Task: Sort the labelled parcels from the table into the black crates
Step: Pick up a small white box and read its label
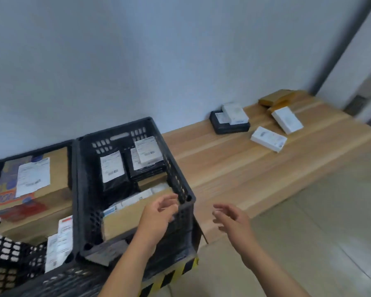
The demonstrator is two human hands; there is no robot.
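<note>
Left hand [159,213]: loosely spread, holding nothing, over the crate's [186,189] near corner. Right hand [231,217]: fingers relaxed, empty, over the table [223,168] edge. Parcels [268,138]: several on the table's far end; others fill the crate.

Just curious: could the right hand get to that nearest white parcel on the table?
Probably yes: the right hand is open and holds nothing, and bare wooden table lies between it and the white parcel.

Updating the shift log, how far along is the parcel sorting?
Well along: both black crates already hold labelled parcels. Nothing is in hand; the left hand and right hand are empty. Left on the table: the white boxes, a black parcel and brown ones.
</note>
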